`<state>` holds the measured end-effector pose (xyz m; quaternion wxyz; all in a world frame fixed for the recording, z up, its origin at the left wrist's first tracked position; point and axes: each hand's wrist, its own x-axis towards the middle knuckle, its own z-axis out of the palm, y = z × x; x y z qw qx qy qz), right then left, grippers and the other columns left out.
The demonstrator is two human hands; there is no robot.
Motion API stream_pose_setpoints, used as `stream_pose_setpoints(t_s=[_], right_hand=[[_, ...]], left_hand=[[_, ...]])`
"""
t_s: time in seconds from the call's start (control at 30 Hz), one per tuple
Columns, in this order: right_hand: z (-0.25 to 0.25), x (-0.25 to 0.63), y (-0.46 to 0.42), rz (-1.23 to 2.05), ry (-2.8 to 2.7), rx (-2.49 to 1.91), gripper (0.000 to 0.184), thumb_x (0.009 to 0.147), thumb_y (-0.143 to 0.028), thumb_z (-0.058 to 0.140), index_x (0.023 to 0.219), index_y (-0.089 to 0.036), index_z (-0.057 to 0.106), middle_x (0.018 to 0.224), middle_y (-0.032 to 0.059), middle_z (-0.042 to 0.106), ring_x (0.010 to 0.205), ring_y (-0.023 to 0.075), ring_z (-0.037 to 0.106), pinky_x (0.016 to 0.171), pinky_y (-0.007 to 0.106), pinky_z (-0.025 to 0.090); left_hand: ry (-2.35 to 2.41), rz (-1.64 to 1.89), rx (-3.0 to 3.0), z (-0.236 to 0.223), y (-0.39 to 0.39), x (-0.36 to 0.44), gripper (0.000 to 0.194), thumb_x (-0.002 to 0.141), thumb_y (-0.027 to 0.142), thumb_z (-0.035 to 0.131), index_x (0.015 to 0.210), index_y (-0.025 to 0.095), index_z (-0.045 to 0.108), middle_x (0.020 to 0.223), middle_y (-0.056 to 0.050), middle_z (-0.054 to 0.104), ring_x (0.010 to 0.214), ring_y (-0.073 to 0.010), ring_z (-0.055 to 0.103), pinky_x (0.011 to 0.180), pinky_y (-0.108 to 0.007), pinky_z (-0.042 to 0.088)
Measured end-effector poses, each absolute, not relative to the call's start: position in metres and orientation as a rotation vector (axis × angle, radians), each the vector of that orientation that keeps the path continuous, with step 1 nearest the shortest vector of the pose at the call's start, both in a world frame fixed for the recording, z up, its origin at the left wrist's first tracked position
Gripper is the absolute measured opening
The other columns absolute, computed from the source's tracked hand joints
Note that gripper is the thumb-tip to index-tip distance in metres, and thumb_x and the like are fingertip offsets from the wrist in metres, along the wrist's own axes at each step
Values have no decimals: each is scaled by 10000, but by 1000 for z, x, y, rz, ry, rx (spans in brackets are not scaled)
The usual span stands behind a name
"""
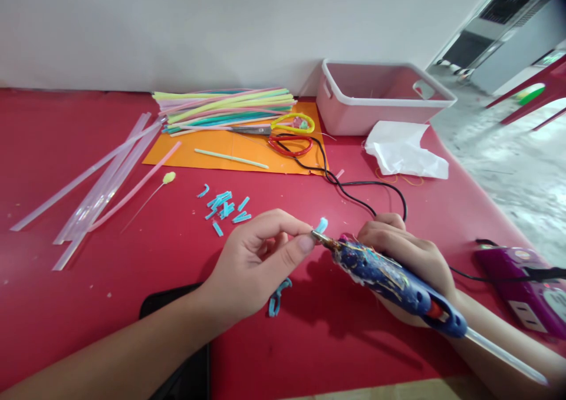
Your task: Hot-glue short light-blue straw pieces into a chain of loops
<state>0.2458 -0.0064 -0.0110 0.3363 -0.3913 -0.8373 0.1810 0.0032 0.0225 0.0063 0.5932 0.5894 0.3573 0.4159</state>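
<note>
My right hand (411, 258) is wrapped round a blue hot glue gun (380, 273), which is crusted with dried glue and has a clear glue stick (504, 356) poking out of its back. Between thumb and forefinger my left hand (260, 258) pinches a short light-blue pipe cleaner piece (322, 225), held right at the gun's metal nozzle. Below that hand lies a bent blue pipe cleaner (275, 301), partly covered by the hand. Several cut blue pipe cleaner pieces (225, 206) are scattered on the red table left of my fingers.
Behind, a bundle of coloured pipe cleaners (225, 108) and scissors (292, 130) rest on an orange envelope (177, 155). Glue sticks (106, 182) lie left, a pink bin (375, 114) and white paper (402, 149) back right, a purple power strip (508, 288) right, a black phone (186, 364) in front.
</note>
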Motion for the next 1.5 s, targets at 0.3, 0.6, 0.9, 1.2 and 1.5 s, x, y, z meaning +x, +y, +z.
stream_pose_setpoints(t_s=[0.3, 0.6, 0.9, 1.2, 1.5], right_hand=[[-10, 247, -6, 469, -2186, -1051, 138, 966, -376, 498, 956, -246, 543, 712, -2, 595, 622, 167, 556, 752, 404, 383], [-8, 248, -5, 461, -2205, -1039, 91, 956, -321, 513, 946, -233, 535, 715, -11, 569, 625, 154, 557, 756, 389, 383], [-6, 247, -5, 458, -2218, -1031, 180, 999, -384, 467, 939, -227, 529, 714, -12, 569, 624, 146, 549, 762, 391, 370], [-1, 250, -1, 417, -2289, -979, 40, 939, -213, 525, 968, -235, 508, 734, -10, 621, 635, 149, 585, 753, 390, 392], [-2, 249, -1, 397, -2283, -963, 60, 925, -206, 536, 976, -228, 516, 736, -11, 615, 638, 146, 578, 748, 388, 396]], left_hand=[[780, 1107, 1568, 0, 23, 3, 100, 932, 192, 611, 845, 168, 654, 806, -8, 580, 707, -116, 533, 599, -244, 429], [764, 1102, 1612, -3, 23, 2, 93, 959, 195, 604, 887, 204, 662, 872, -7, 555, 782, -119, 546, 626, -243, 437], [798, 1142, 1629, -9, 22, 0, 90, 973, 225, 606, 962, 260, 689, 1001, -3, 491, 695, -77, 500, 599, -238, 456], [772, 1177, 1705, -7, 23, -1, 104, 964, 197, 611, 915, 230, 696, 1024, -43, 521, 813, -126, 518, 666, -254, 479], [769, 1176, 1729, -7, 22, -2, 106, 954, 171, 611, 915, 221, 695, 1046, -62, 539, 858, -146, 532, 703, -273, 499]])
